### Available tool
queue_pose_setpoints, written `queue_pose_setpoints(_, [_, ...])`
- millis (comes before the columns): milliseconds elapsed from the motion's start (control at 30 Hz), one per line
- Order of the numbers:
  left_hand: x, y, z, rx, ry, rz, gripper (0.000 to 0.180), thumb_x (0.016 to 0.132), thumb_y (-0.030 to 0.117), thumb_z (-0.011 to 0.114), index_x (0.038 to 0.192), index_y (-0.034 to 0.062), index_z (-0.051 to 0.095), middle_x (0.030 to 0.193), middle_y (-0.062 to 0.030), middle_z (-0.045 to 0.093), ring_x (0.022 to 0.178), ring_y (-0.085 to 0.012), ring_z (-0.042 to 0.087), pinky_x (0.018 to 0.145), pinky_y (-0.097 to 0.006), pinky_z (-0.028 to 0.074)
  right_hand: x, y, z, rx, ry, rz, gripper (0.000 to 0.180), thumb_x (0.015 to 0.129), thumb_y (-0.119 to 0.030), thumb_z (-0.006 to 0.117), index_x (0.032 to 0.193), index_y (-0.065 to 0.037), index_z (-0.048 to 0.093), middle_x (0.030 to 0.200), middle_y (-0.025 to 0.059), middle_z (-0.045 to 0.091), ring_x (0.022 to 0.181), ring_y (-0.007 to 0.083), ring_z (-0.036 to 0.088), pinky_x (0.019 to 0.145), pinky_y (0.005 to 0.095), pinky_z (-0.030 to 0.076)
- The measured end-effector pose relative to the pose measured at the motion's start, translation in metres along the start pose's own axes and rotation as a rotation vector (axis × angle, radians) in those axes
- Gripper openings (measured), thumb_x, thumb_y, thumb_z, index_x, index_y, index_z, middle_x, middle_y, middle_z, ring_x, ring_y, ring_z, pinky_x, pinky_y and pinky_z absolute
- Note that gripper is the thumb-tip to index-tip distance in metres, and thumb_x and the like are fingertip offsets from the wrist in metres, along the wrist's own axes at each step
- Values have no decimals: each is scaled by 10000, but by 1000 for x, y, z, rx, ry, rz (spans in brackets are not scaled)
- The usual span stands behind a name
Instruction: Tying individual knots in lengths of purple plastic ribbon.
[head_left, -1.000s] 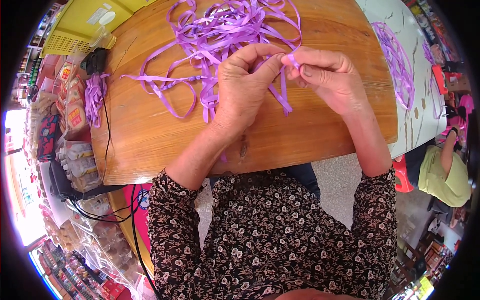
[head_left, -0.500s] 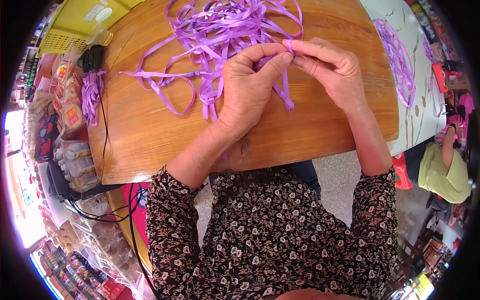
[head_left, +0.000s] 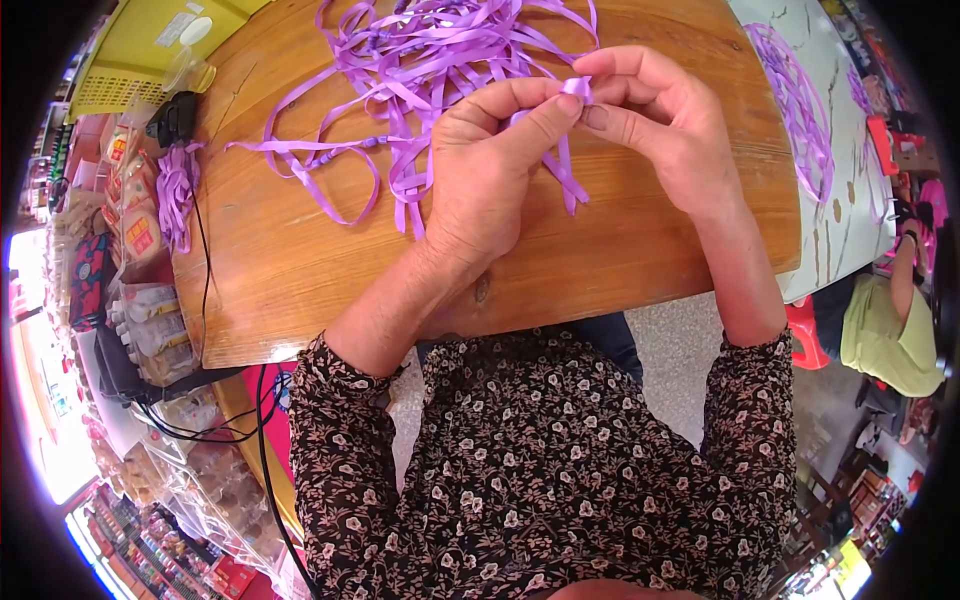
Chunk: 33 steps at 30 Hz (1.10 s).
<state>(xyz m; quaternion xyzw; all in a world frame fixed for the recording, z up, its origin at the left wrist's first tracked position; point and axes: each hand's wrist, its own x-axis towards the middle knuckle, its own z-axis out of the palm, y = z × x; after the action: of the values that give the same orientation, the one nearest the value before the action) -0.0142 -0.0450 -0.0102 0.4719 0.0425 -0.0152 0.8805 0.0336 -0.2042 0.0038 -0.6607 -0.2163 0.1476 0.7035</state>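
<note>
A purple ribbon (head_left: 577, 87) is looped between my two hands, above the far middle of the wooden table. My left hand (head_left: 485, 160) pinches it between thumb and forefinger. At the loop's right side, the thumb and fingertips of my right hand (head_left: 665, 125) close on the same ribbon. Two loose ribbon ends (head_left: 567, 180) hang below the pinch. Just beyond my hands lies a tangled heap of purple ribbons (head_left: 420, 60), some with darker wrapped sections. My fingers partly cover the held loop.
The wooden table (head_left: 360, 285) has a yellow basket (head_left: 125, 90) at its far left. A bundle of purple ribbons (head_left: 178, 195) hangs at the left edge beside a black cable (head_left: 207, 260). More ribbons (head_left: 795, 110) lie on a white marbled table at right. A person in yellow-green (head_left: 885, 335) is farther right.
My right hand has shifted its grip, its fingers now raised and curled around the ribbon's right side. The loop shows wider between my fingertips. The view has shifted slightly.
</note>
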Motion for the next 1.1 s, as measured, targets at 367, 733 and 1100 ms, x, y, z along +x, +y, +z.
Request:
queue_pose_setpoints(367, [6,8,-5,376,31,5,102,791,88,669,818,-10,661,646,22,582,556,-12,463,477,-167,353,2,9,-1,-1076,75,-771,249,699,18,654,943,-32,652,789,46,634,741,190,592,668,283,437])
queue_pose_setpoints(733, [13,16,-16,455,-18,-103,122,778,86,683,848,-14,668,694,-3,614,577,-30,499,497,-168,379,5,13,-3,-1253,55,-1117,344,632,-110,622,969,-51,657,790,17,599,782,176,583,678,291,452])
queue_pose_setpoints(1100, [12,10,-10,515,-53,-64,128,788,102,671,850,-3,634,661,49,531,576,-14,438,491,-160,344,5,0,-12,-1225,68,-794,318,637,-55,733,945,-32,659,801,46,624,769,196,596,665,278,462])
